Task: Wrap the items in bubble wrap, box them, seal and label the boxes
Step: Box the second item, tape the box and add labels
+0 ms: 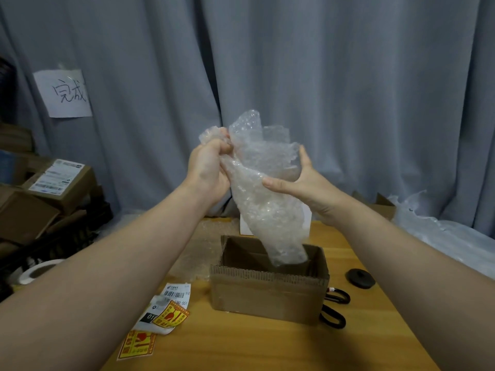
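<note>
At the near left edge of the light wooden table [267, 349] lie yellow-and-red warning stickers [136, 344] and a white barcode shipping label [175, 293]. Mid-table stands an open brown corrugated cardboard box [267, 293], with black-handled scissors [334, 307] touching its right side and a black round disc [359, 278] just beyond them.

Both forearms reach up over the box. The left hand [207, 172] is fisted tight on the upper left of a crumpled clear bubble-wrap bundle [265, 207]. The right hand [305, 183] cradles its right side, fingers spread wide and thumb across the front. The bundle's lower end dips inside the box's open top.

The table is bare in front of the box. Behind it lie a flat bubble-wrap sheet [203, 247] and a small white box [246, 228]. Stacked brown cartons [53, 188] crowd the far left, against a grey curtain [348, 89].
</note>
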`<state>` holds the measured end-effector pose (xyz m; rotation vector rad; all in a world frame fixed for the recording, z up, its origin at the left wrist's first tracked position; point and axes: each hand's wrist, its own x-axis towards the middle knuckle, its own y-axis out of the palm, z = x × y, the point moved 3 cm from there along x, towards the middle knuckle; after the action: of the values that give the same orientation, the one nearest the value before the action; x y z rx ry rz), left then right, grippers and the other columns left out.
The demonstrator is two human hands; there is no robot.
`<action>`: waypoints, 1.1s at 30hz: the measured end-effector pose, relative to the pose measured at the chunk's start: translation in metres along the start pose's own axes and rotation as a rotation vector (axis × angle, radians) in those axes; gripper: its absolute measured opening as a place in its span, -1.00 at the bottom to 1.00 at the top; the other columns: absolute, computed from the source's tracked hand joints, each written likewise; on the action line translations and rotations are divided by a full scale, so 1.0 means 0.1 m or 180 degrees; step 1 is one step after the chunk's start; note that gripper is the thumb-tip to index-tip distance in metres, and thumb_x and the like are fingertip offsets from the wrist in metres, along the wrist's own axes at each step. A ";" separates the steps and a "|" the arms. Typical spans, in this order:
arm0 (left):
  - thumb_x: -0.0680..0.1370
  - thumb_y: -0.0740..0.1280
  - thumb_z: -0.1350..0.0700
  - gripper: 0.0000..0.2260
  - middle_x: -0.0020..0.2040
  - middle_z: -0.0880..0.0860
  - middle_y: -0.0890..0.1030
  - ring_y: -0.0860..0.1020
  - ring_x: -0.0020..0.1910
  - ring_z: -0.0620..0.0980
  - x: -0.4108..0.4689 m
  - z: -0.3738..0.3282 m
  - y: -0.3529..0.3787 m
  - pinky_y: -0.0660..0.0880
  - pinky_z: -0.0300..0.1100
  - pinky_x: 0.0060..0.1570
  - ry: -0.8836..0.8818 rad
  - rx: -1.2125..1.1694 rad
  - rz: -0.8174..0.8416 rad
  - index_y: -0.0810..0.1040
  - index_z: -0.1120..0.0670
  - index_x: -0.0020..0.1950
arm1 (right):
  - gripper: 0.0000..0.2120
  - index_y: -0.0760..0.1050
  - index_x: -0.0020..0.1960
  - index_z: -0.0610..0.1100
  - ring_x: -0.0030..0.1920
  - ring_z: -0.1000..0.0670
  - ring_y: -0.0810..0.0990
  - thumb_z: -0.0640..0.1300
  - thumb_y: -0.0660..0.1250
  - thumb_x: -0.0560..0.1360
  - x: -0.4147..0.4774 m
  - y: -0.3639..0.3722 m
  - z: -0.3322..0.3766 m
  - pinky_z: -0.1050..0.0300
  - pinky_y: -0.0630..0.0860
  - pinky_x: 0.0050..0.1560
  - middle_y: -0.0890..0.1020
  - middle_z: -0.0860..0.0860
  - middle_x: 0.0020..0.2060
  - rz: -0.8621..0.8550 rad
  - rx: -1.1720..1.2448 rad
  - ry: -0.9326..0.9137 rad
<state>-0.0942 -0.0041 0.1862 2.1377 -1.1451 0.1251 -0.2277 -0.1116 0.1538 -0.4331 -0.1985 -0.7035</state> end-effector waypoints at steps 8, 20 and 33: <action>0.51 0.12 0.16 -0.77 -0.22 0.13 0.63 0.61 -0.17 0.12 -0.10 -0.10 0.05 0.55 0.00 0.03 -0.0443 0.0212 0.0017 0.56 0.18 -0.15 | -0.22 0.45 0.34 -0.01 0.32 0.05 0.46 0.17 0.59 0.19 -0.01 0.03 0.01 0.01 0.37 0.35 0.55 0.02 0.28 0.0470 0.0022 -0.0234; 0.66 0.08 0.06 -0.75 -0.04 0.07 0.63 0.65 -0.21 0.00 -0.08 0.10 0.00 0.63 -0.13 -0.18 -0.0492 0.1686 -0.0335 0.45 0.09 0.23 | -0.40 0.24 0.43 0.10 0.28 0.16 0.45 0.26 0.28 0.47 -0.03 0.29 0.12 0.15 0.40 0.25 0.49 0.19 0.28 -0.0158 -0.0561 -0.1068; 0.53 0.32 -0.05 -0.85 -0.14 -0.10 0.61 0.55 -0.15 -0.14 -0.61 0.64 -0.80 0.50 -0.27 -0.13 -0.0538 0.5514 0.1852 0.60 -0.01 -0.05 | -0.75 0.45 0.20 -0.22 -0.03 -0.11 0.52 -0.21 0.25 0.53 -0.12 -0.06 0.08 0.12 0.46 -0.02 0.56 -0.18 -0.03 -0.2068 -0.1429 -0.1257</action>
<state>-0.0850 0.0279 0.0718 2.9926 -2.1261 1.7727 -0.2408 -0.1055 0.1592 -0.9595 -0.5746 -1.3068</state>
